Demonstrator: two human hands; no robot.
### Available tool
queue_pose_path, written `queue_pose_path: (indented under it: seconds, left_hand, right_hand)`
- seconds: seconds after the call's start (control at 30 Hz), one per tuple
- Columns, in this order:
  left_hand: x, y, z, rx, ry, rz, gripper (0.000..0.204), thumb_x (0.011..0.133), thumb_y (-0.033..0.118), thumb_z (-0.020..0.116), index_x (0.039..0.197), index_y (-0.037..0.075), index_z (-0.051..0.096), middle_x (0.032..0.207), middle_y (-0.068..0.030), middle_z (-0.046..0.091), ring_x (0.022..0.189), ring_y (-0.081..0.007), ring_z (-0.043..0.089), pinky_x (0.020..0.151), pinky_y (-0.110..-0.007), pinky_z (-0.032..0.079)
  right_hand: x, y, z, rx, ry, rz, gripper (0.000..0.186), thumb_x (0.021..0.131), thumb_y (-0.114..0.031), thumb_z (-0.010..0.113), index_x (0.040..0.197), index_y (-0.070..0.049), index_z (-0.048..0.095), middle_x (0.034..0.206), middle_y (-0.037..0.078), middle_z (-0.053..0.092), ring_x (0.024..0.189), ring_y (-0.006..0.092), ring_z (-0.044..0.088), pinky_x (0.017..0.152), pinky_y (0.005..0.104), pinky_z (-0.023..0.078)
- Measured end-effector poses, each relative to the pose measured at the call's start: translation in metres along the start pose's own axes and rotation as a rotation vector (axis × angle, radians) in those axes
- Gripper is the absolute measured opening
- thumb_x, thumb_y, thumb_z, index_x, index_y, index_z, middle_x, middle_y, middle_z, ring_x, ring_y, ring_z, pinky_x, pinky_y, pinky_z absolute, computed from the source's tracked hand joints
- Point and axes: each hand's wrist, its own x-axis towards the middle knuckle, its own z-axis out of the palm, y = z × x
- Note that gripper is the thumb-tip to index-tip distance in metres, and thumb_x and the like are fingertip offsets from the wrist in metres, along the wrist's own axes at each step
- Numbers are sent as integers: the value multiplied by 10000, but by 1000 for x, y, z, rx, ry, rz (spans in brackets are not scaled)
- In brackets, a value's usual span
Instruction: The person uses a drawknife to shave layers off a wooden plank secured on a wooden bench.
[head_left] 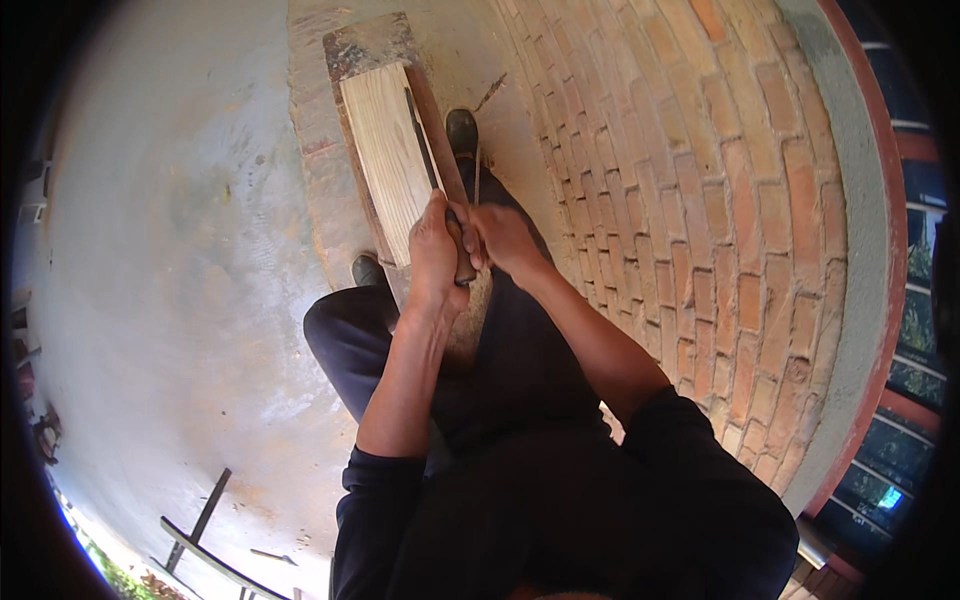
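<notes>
both hands clenched: left hand (433, 240) and right hand (503, 238) on a tool handle (463, 258); pale plank (385, 155) just beside

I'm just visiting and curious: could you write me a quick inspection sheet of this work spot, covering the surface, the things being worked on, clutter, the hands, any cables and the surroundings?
Surface: a worn, reddish wooden block stands on a grey concrete floor.
Job's things: a pale wooden plank lies on the block; a long dark blade with a brown handle lies along its right edge.
Clutter: metal bars lie on the floor at lower left.
Hands: the left hand and right hand both grip the handle.
Cables: nothing seen.
Surroundings: a brick wall to the right, windows beyond it; the person's dark shoes flank the block.
</notes>
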Motion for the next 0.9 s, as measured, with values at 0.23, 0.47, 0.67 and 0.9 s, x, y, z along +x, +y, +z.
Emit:
queue_pose_path:
  seconds: [0.23,0.47,0.67,0.9]
  left_hand:
    - [-62,12,13,53,30,41,380,1093,413,427,861,118,492,570,-11,405,397,-146,401,351,-291,339]
    - [-140,-42,-17,452,254,256,385,1077,343,508,777,103,493,503,-9,460,327,-102,385,338,-251,336]
    - [-154,-119,7,730,45,161,288,1060,289,558,842,102,551,544,33,480,400,-70,438,370,-243,332]
    - [-133,-176,7,1370,-262,514,314,1034,350,573,956,59,660,696,-173,660,633,-361,671,602,-457,510]
  right_hand:
    - [-67,116,29,-105,-578,384,347,1047,-332,515,1016,-1,616,796,132,733,655,210,730,492,321,523]
    - [-13,56,-46,-273,761,-506,412,1014,-404,508,1009,-26,672,849,164,743,746,345,708,696,434,551]
    - [-95,47,-60,348,-120,-135,521,1068,-489,467,1046,5,630,952,107,724,879,210,713,771,328,559]
    - [-122,115,-87,577,320,-14,270,1032,-289,573,971,-27,581,693,93,650,542,178,606,510,298,476]
